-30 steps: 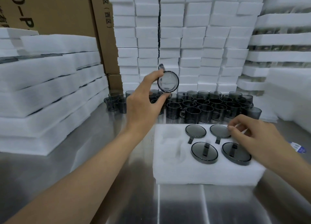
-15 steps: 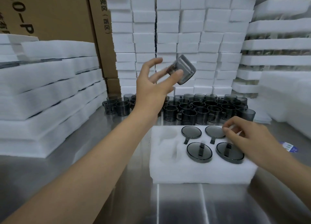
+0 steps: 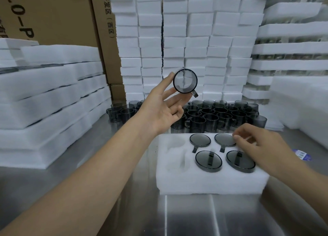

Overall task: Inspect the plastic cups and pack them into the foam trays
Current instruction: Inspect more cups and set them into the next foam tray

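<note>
The right hand (image 3: 257,147) rests loosely curled on the near foam tray (image 3: 209,182), gripping nothing, fingertips at a packed cup (image 3: 225,140). Two left pockets are unfilled. Beyond, the left hand (image 3: 159,109) pinches the raised held cup (image 3: 185,83), now turned from side-on to end-on, so inspection continues. The far-left cardboard box (image 3: 53,13) reads "4.0-P".

a steel table (image 3: 195,218) is stretching across the foreground, catching pale light in soft streaks. tall cardboard boxes (image 3: 58,17) are standing at the back left. white foam blocks (image 3: 198,40) are rising in stacked columns behind the table, and white foam slabs (image 3: 44,97) are lying piled along both sides.
</note>
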Available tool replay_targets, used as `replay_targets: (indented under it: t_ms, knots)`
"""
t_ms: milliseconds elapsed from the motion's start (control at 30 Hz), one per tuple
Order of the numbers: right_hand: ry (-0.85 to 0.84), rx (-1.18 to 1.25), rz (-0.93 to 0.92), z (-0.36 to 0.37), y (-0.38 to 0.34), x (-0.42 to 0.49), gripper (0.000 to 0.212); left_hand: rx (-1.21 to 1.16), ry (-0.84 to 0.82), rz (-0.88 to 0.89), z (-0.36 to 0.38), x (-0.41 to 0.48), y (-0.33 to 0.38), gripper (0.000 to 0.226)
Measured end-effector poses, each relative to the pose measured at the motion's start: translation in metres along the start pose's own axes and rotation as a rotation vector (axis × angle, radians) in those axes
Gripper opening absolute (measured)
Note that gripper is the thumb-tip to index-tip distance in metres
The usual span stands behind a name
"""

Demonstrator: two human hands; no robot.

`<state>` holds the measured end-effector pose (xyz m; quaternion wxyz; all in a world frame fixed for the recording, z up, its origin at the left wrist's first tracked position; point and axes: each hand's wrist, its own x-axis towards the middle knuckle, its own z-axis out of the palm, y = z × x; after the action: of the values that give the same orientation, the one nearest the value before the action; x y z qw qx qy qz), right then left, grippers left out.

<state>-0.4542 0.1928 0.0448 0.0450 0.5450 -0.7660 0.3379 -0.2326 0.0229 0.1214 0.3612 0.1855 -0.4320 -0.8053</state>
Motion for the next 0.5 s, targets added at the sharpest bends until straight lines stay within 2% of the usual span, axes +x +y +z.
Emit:
replay_targets:
  t_ms: [67, 200, 267, 333, 500]
  knots:
    - [0.111, -0.096, -0.078, -0.002, -0.004, -0.001, 0.005, 0.106, -0.002, 0.031, 0.002, -0.002, 0.001, 0.055]
    - [0.303, -0.032, -0.218, -0.006, -0.017, -0.005, 0.047, 0.589, -0.015, 0.194, 0.008, -0.008, -0.003, 0.05]
    - [0.29, 0.044, -0.287, -0.006, -0.027, -0.009, 0.067, 0.808, -0.058, 0.27, 0.011, -0.014, -0.006, 0.051]
    - [0.25, 0.078, -0.339, -0.006, -0.036, -0.013, 0.08, 0.898, -0.12, 0.309, 0.014, -0.024, -0.013, 0.052]
    - [0.269, 0.073, -0.507, -0.003, -0.049, -0.022, 0.066, 0.932, -0.104, 0.506, 0.002, -0.056, -0.036, 0.048]
